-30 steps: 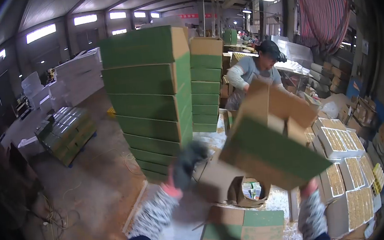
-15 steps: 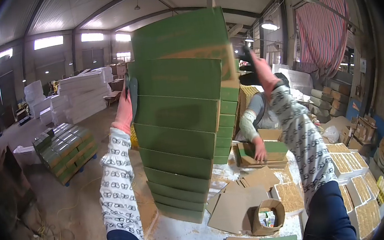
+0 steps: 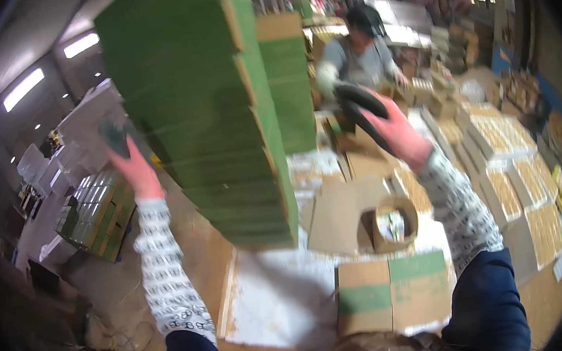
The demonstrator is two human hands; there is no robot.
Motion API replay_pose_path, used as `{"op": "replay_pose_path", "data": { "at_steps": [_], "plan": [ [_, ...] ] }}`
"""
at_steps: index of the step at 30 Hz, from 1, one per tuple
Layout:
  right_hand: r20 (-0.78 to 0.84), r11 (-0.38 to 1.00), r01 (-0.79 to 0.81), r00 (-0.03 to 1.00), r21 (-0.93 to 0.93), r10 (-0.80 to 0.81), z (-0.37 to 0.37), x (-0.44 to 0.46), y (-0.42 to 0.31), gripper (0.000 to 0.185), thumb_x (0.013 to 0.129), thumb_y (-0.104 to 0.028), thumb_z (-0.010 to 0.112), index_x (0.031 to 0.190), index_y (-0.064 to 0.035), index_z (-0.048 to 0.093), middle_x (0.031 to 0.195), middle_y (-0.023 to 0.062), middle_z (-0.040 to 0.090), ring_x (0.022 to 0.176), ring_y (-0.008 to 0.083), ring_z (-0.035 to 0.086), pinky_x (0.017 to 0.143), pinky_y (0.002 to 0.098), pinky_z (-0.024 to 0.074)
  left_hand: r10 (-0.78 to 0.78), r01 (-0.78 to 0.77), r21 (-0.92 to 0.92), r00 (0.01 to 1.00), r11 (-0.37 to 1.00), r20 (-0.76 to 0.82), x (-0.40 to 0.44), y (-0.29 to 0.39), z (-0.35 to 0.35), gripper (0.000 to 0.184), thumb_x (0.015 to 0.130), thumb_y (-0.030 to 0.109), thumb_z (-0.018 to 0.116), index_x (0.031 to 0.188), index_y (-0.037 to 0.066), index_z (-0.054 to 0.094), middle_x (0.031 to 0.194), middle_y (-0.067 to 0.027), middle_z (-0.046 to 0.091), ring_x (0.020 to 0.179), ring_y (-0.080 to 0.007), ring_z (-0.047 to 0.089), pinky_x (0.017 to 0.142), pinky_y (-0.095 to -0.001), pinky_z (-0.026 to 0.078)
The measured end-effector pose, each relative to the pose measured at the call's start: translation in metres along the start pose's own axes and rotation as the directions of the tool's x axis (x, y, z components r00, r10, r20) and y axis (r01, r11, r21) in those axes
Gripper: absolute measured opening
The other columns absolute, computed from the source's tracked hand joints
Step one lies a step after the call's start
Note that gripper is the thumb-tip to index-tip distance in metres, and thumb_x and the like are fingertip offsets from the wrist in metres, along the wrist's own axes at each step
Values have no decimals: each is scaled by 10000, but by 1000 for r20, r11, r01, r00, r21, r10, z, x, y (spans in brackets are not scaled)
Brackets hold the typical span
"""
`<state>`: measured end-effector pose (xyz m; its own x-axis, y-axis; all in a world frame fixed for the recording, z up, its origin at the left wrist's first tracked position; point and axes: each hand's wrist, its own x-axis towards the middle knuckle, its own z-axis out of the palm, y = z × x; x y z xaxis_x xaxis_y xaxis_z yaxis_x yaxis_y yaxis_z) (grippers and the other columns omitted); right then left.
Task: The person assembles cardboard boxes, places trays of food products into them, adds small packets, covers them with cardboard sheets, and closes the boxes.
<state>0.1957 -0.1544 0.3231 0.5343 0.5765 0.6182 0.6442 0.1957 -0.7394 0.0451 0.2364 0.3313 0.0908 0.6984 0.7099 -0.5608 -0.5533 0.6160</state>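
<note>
A tall stack of green cartons rises at centre left, slightly blurred. My left hand, in a pink and dark glove, is raised just left of the stack, fingers apart, holding nothing. To the right of the stack my right hand, gloved the same way, is in the air with its fingers apart and nothing between them. Below it a round brown container with small packets inside stands beside a flat brown cardboard sheet. A flattened green and brown carton lies at the front of the white table.
Behind the table a person in a dark cap works near cardboard pieces. A second green stack stands behind the first. White trays with tan contents are piled at the right. A pallet of green boxes sits on the floor at left.
The carton carried at first is now on the stack. Both my hands have come away from it and moved lower and outward. The view has tilted down, and the person behind has straightened somewhat.
</note>
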Motion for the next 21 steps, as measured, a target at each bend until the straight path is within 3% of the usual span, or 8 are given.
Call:
{"op": "replay_pose_path", "data": {
  "at_steps": [2, 4, 5, 7, 9, 14, 16, 21],
  "plan": [
    [-20, 918, -327, 940, 222, 340, -28, -126, 40, 435, 884, -134, 513, 1291, -14, 419, 1204, 96, 540, 1123, 137, 480, 931, 266, 386, -66, -18, 247, 943, 969, 326, -116, -31, -40, 667, 850, 172, 586, 1360, -36, 209, 1383, -210, 298, 1277, -296, 305, 1053, -360, 251],
    [-350, 684, -714, 685, -147, 639, -62, -277, 99, 491, 883, -178, 520, 1339, -85, 362, 1192, 166, 535, 1067, 219, 535, 881, 321, 438, -146, -198, 339, 629, 920, 763, -257, -67, -85, 780, 771, 212, 683, 1350, -41, 226, 1360, -222, 309, 1234, -320, 344, 1042, -392, 275],
    [-421, 241, -615, 726, -751, 544, -77, -381, 135, 576, 891, -322, 497, 1344, -17, 314, 1193, 222, 520, 1052, 322, 541, 881, 385, 439, -297, -229, 440, 471, 869, 831, -334, -47, -88, 838, 732, 315, 706, 1352, -18, 252, 1327, -240, 343, 1216, -327, 366, 1008, -413, 314],
    [-691, -370, -889, -88, -270, 718, -71, -533, 146, 1023, 745, -679, 463, 1321, 131, 218, 1245, 348, 402, 1133, 401, 464, 943, 418, 391, -505, -436, 491, 93, 754, 858, -461, -36, -125, 923, 713, 545, 621, 1398, 72, 223, 1317, -257, 344, 1188, -413, 358, 972, -457, 315],
    [-571, -400, -865, -171, -304, 803, -36, -614, 128, 958, 766, -626, 500, 1384, 27, 166, 1385, 319, 212, 1297, 406, 238, 1069, 390, 224, -768, -507, 592, -270, 626, 581, -549, -14, -146, 1046, 640, 566, 666, 1418, 89, 155, 1364, -315, 219, 1235, -498, 257, 1018, -529, 227],
    [-534, 30, -993, 85, -112, 841, -51, -605, 57, 553, 817, -486, 539, 1113, -21, 580, 1108, 236, 568, 1064, 382, 525, 896, 378, 415, -633, -450, 484, -279, 750, 722, -485, 41, -75, 1064, 659, 500, 684, 1377, -54, 128, 1376, -334, 174, 1253, -482, 226, 1060, -476, 191],
    [-594, -142, -984, -51, -108, 803, -88, -547, 17, 453, 869, -394, 495, 1023, 19, 599, 967, 274, 593, 987, 389, 555, 811, 398, 453, -516, -644, 210, -332, 736, 789, -438, 79, -38, 880, 722, 536, 584, 1331, -34, 302, 1332, -262, 341, 1114, -387, 442, 923, -415, 372],
    [-815, 853, -497, 422, 158, 397, -104, -426, 2, 453, 925, -152, 403, 1345, -8, 316, 1328, 158, 381, 1187, 233, 428, 962, 324, 393, -237, -241, 58, -830, 969, 505, -411, 130, 6, 722, 768, 514, 535, 1226, -31, 417, 1095, -215, 553, 842, -305, 596, 725, -364, 468]
  ]
}}
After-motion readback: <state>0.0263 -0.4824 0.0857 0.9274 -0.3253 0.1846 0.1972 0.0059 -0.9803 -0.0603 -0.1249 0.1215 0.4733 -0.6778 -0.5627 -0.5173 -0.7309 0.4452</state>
